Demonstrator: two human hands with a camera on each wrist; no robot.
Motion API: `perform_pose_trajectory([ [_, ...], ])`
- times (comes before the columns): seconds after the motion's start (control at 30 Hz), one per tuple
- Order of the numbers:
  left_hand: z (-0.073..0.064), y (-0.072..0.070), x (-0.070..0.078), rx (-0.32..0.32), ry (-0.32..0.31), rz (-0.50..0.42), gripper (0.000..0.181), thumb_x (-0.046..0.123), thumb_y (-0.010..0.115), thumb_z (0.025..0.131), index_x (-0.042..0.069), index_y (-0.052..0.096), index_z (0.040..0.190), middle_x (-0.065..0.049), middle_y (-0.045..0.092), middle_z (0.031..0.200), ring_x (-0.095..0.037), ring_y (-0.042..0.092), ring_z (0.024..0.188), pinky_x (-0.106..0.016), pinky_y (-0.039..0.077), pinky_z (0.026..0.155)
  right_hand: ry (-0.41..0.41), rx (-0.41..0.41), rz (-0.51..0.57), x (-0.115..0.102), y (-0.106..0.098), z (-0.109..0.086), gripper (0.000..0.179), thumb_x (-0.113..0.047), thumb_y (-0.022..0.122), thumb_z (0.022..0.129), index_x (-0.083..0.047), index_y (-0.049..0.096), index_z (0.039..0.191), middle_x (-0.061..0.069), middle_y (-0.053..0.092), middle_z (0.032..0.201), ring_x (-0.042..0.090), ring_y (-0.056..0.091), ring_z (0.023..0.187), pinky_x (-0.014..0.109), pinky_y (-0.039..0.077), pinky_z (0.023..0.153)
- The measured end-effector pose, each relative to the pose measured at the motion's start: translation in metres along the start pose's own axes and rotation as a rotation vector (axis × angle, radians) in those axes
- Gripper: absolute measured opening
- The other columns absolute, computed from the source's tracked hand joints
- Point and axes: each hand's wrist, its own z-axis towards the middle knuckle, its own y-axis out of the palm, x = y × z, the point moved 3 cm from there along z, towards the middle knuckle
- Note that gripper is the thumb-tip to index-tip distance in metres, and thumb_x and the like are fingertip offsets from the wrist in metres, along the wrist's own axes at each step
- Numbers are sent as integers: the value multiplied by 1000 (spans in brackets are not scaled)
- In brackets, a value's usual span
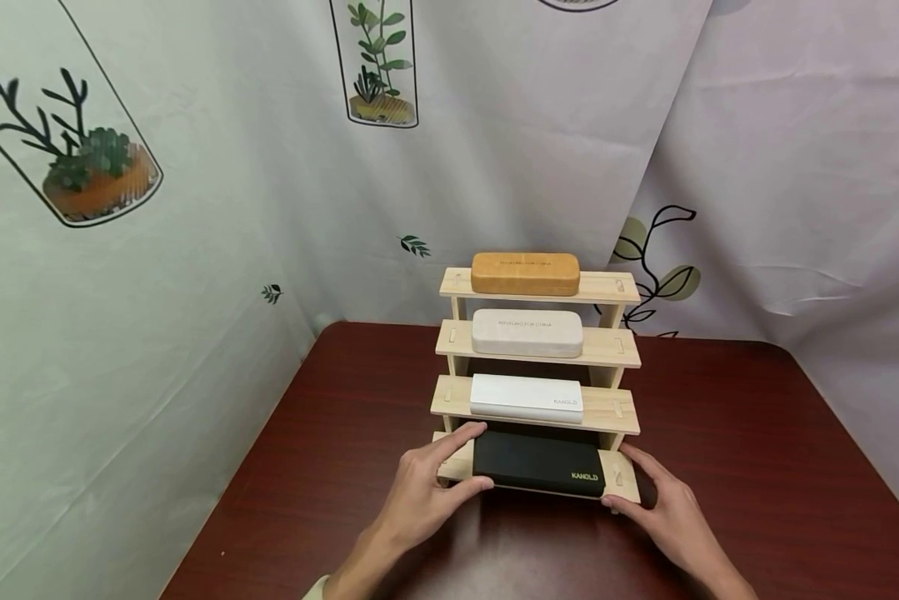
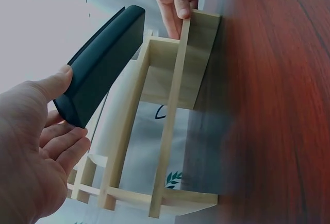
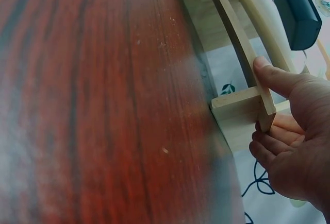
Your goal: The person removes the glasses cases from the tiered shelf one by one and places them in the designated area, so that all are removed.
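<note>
A stepped wooden rack stands on the table. At its lowest step my left hand grips the left end of a black glasses case with gold lettering, thumb in front and fingers behind. The left wrist view shows this case raised off the step and tilted. With thumb and fingers, my right hand holds the right end of the bottom board; the right wrist view shows the thumb of that hand on the board's front edge. A white case lies one step higher.
Farther up the rack sit a pale grey case and, on the top step, a tan case. The dark red table extends to both sides. A plant-print curtain hangs behind the rack and along the left.
</note>
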Motion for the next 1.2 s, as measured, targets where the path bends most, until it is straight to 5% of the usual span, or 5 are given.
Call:
perform_pose_trajectory([
  [0.3,5,-15,3,1,-4,-49,66,19,91,86,5,64,145,-6,71,138,-22,69,125,-23,51,106,10,-13,-6,0,0,0,78,-28,99,75,-8,65,142,14,70,135,-4,54,122,0,30,92],
  [0.57,8,-33,1,21,-17,-80,66,11,91,85,3,64,145,-11,70,138,-25,68,127,-25,51,107,34,-33,-19,-1,0,1,78,-31,98,77,-8,64,143,15,69,137,26,62,123,0,29,93],
  [1.1,11,-77,-17,121,-107,-24,69,6,92,83,9,65,146,-5,70,139,-25,66,129,-26,49,109,32,-35,-19,0,0,0,77,-31,97,78,-8,64,143,15,69,138,33,62,123,-1,29,93],
  [1.2,12,-87,-23,145,-159,-4,69,5,92,83,12,66,146,-2,70,139,-18,69,122,-17,52,97,24,-29,-16,0,0,0,77,-31,97,77,-9,64,144,15,69,137,30,62,124,-1,29,93],
])
